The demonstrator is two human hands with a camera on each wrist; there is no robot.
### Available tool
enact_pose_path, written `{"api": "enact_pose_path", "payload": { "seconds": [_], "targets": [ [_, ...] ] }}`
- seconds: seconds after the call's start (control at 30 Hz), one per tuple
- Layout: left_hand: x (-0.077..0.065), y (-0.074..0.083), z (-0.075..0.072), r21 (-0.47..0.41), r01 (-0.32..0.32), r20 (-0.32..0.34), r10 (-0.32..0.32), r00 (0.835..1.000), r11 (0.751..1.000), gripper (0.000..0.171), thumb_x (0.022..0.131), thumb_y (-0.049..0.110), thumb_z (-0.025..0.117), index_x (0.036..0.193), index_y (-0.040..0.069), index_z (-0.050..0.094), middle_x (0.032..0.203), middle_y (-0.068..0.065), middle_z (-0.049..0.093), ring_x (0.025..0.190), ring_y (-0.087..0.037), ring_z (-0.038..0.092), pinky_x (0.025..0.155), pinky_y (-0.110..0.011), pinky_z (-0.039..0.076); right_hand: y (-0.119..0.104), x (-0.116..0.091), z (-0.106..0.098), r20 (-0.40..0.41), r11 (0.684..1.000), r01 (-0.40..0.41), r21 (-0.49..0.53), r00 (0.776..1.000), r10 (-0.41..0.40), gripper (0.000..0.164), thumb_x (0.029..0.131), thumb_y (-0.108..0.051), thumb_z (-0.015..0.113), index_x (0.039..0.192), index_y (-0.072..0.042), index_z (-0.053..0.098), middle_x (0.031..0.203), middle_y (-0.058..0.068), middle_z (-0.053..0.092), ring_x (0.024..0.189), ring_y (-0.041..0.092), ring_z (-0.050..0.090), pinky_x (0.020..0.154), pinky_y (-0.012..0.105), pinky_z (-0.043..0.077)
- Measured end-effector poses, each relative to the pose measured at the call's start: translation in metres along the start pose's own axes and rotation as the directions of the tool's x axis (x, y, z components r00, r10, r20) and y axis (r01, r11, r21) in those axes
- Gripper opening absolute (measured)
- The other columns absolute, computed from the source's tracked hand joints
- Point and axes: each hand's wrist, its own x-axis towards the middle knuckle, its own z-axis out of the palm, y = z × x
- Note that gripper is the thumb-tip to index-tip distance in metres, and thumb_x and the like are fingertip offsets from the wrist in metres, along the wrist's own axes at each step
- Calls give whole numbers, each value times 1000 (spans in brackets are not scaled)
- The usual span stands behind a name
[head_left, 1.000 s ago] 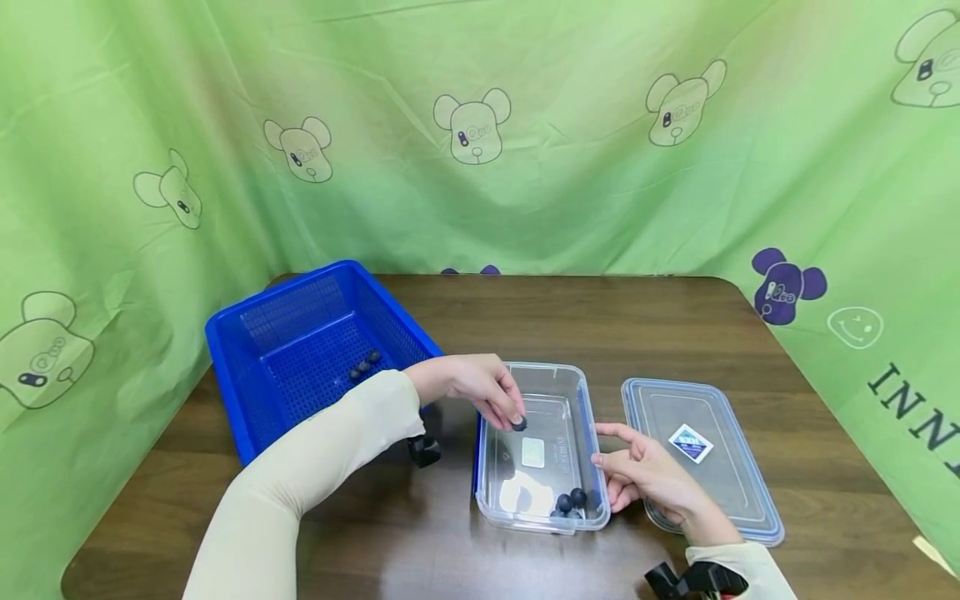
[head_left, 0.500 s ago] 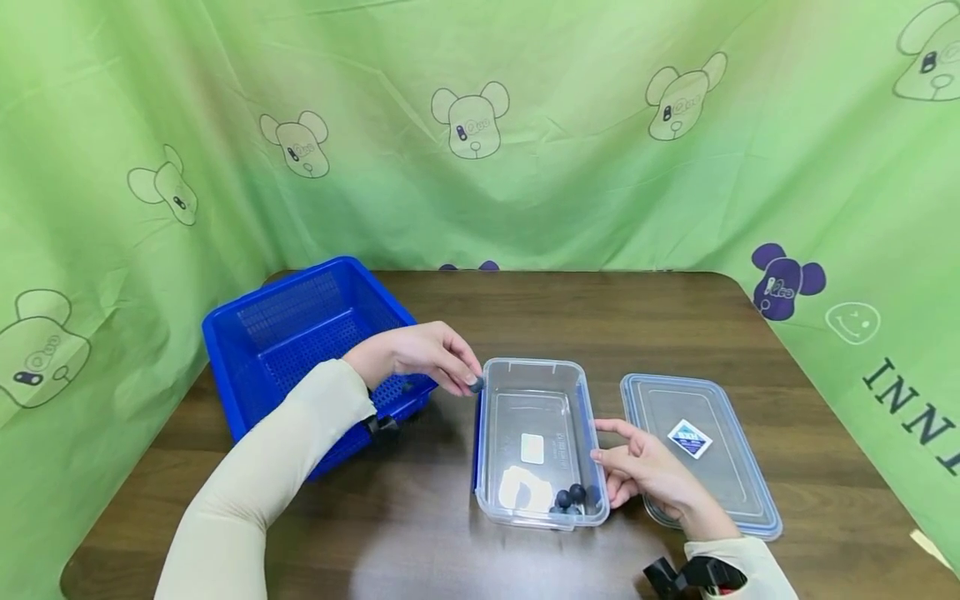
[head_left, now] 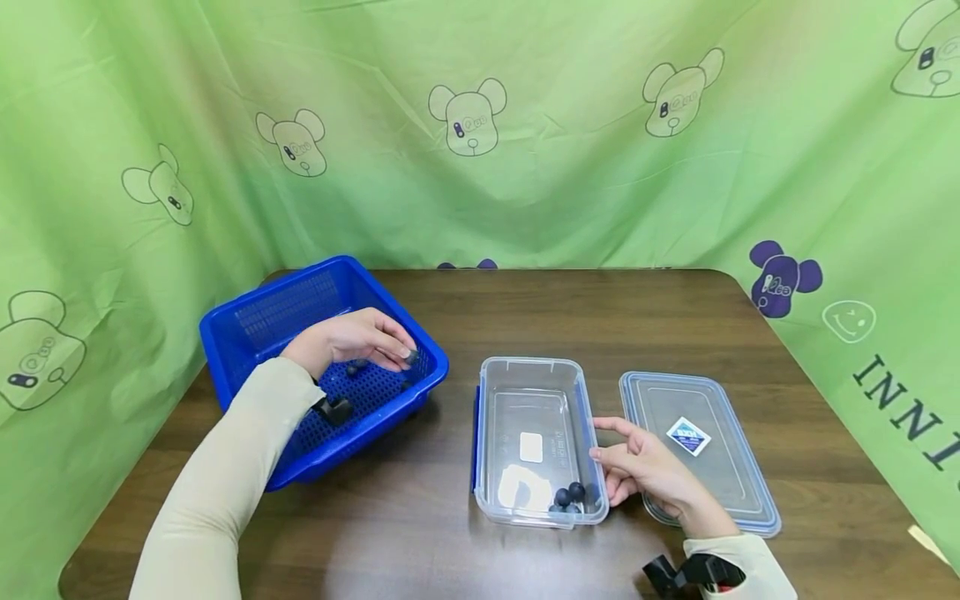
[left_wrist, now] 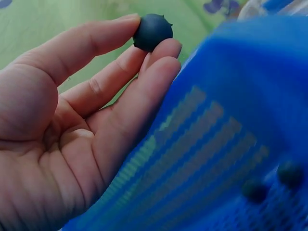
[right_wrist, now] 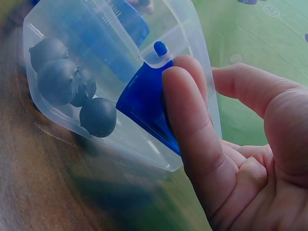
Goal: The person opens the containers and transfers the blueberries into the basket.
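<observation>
A small dark ball (head_left: 412,357) appears over the right part of a blue basket (head_left: 441,367), pinched between the thumb and fingertips of the left hand (head_left: 355,338). More balls (left_wrist: 290,174) lie on the basket's floor. To the right, a clear box (head_left: 525,400) stands without its lid, four dark balls (right_wrist: 57,82) clustered in its near right corner. The right hand (head_left: 643,468) touches the box's right side by a blue clip (right_wrist: 144,98), thumb and fingers apart. Farther right lies a clear lid (head_left: 723,483) with a diamond label (head_left: 688,436). A brown table (head_left: 525,308) bears them; behind hangs a green curtain (head_left: 562,208).
</observation>
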Motion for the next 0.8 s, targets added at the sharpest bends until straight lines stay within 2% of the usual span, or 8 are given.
{"api": "enact_pose_path", "payload": {
  "seconds": [0.2, 0.37, 0.53, 0.63, 0.8],
  "targets": [
    [-10, -14, -25, -14, 25, -56, -26, 998, 1000, 28, 95, -8, 55, 89, 10, 74, 89, -7, 73, 87, -19, 71, 88, -38, 58, -1, 0, 0, 0, 1000, -5, 2, 1000, 5, 67, 101, -3, 54, 143, 19, 7, 62, 0, 64, 52, 8, 62, 49, 26, 58],
    [-17, -23, -38, 10, 51, -45, -50, 998, 999, 23, 96, -7, 56, 93, 8, 74, 90, -7, 73, 88, -19, 71, 87, -35, 58, -2, -1, 0, 0, 1000, -10, 1, 1000, 10, 66, 101, -3, 54, 143, 19, 8, 61, 0, 64, 52, 7, 62, 49, 26, 58],
    [-23, -29, -48, 54, 145, -54, -142, 988, 988, 14, 96, -3, 59, 100, -2, 72, 91, -7, 73, 86, -17, 71, 87, -34, 58, -2, 0, 1, 1, 1000, -8, 6, 1000, 8, 66, 101, -3, 54, 143, 19, 8, 62, 0, 64, 52, 8, 62, 49, 25, 57],
    [-23, -33, -53, 83, 203, -77, -197, 977, 976, 15, 95, -3, 59, 105, -8, 69, 92, -9, 73, 85, -16, 70, 85, -32, 59, -2, 0, 1, 2, 1000, -8, 10, 1000, 8, 66, 101, -3, 54, 143, 19, 8, 62, 0, 65, 52, 8, 62, 49, 25, 57],
    [-20, -41, -57, 170, 297, -110, -282, 953, 939, 19, 93, -2, 62, 108, -13, 66, 91, -10, 72, 83, -16, 70, 82, -31, 59, -3, 1, 2, 3, 1000, 0, 15, 1000, 0, 66, 100, -3, 54, 142, 19, 8, 63, 0, 65, 52, 7, 62, 49, 25, 57]
  ]
}}
